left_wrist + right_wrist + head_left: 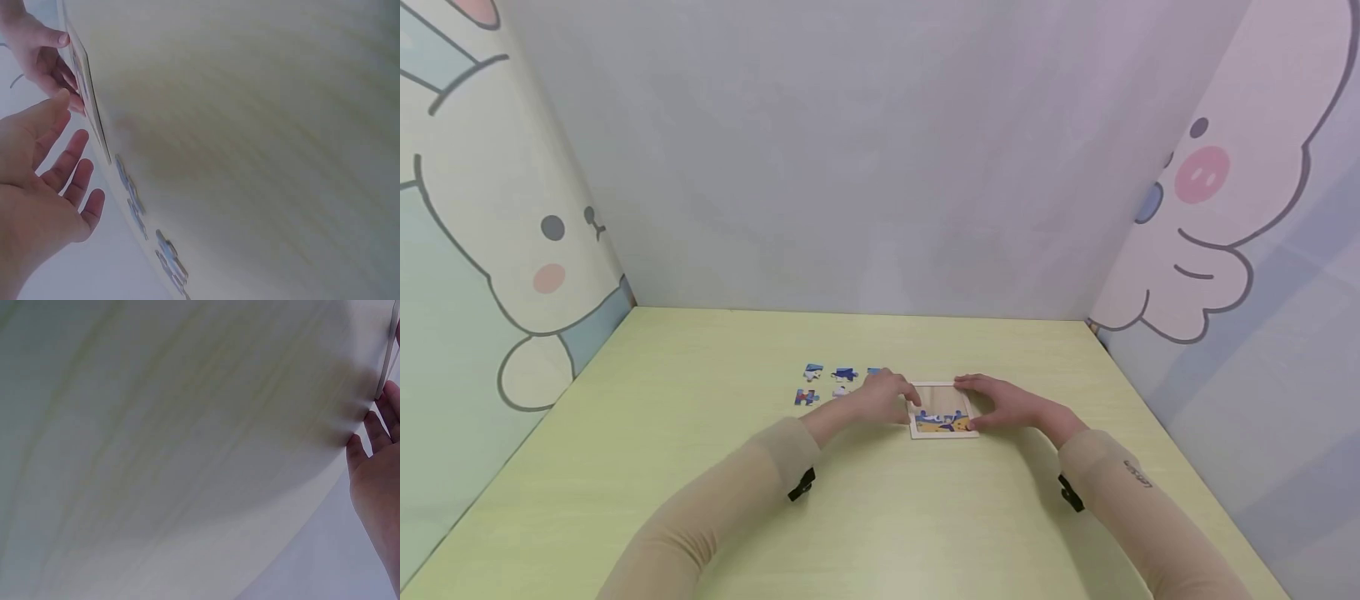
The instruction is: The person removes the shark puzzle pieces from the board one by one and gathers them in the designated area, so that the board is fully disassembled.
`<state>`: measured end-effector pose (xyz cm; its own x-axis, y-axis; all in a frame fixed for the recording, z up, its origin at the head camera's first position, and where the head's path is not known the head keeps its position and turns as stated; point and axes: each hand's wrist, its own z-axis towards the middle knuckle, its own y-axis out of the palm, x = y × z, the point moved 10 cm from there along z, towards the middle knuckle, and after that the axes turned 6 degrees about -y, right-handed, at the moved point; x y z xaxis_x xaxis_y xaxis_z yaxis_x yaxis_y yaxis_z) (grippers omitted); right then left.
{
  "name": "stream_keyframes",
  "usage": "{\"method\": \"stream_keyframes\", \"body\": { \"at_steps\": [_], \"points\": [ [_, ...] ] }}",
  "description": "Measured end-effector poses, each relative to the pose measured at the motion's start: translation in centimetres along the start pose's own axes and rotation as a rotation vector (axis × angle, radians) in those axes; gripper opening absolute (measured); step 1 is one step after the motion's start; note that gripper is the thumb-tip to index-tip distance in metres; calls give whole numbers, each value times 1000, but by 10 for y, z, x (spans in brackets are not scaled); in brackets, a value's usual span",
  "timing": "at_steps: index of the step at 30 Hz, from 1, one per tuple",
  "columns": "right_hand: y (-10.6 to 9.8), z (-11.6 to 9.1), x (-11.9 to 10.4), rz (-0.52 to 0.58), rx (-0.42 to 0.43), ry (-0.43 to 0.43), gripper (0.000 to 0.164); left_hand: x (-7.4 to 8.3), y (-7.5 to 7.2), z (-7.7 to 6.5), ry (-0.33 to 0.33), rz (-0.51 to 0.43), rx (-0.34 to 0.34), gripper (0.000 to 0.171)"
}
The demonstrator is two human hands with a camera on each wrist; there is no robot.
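Observation:
A small square puzzle tray [938,396] with a pale wooden rim lies on the table, and fitted pieces [955,423] with a yellow and blue picture fill its near part. My left hand [880,396] hovers at the tray's left side, one finger reaching over the rim. In the left wrist view, the fingers of that left hand [47,169] are loosely bent, with nothing visible between them. My right hand [1011,402] holds the tray's right side, thumb near the front corner and fingers at the back corner. The right wrist view has the right hand [381,456] beside the tray edge.
Several loose jigsaw pieces [844,375] lie left of the tray, partly behind my left hand. The yellowish table [880,517] ends at a pale back wall [865,167]. Side panels with cartoon animals [1210,250] stand left and right.

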<state>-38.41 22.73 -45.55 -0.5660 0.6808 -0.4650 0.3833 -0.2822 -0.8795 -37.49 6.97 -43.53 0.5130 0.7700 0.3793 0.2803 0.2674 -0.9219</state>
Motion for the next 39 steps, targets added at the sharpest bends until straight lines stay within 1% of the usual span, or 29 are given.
{"method": "stream_keyframes", "body": {
  "at_steps": [3, 5, 8, 13, 16, 21, 25, 28, 32, 39],
  "points": [
    [1, 0, 1, 2, 0, 3, 73, 4, 6, 1, 3, 29, 1, 34],
    [1, 0, 2, 0, -1, 8, 73, 7, 8, 1, 10, 58, 16, 37],
    [2, 1, 3, -6, -4, 7, 73, 10, 9, 1, 7, 69, 29, 36],
    [2, 1, 2, -26, -9, 6, 73, 11, 11, -1, -25, 52, 29, 31],
    [1, 1, 1, -29, -5, 3, 72, 11, 13, -1, -34, 48, 28, 30],
    [-2, 4, -2, -19, 44, -9, 69, 12, 12, -1, -36, 52, 24, 28],
    [-2, 9, -3, -14, 89, 14, 68, 13, 10, -2, -40, 54, 15, 26],
    [-1, 12, -3, -30, 107, 40, 71, 14, 9, -2, -42, 39, 11, 26],
    [0, 14, -3, -63, 118, 58, 73, 15, 8, -2, -40, 38, 9, 26],
    [-1, 15, -4, -95, 115, 66, 72, 15, 8, 1, -46, 16, 2, 26]
  ]
}}
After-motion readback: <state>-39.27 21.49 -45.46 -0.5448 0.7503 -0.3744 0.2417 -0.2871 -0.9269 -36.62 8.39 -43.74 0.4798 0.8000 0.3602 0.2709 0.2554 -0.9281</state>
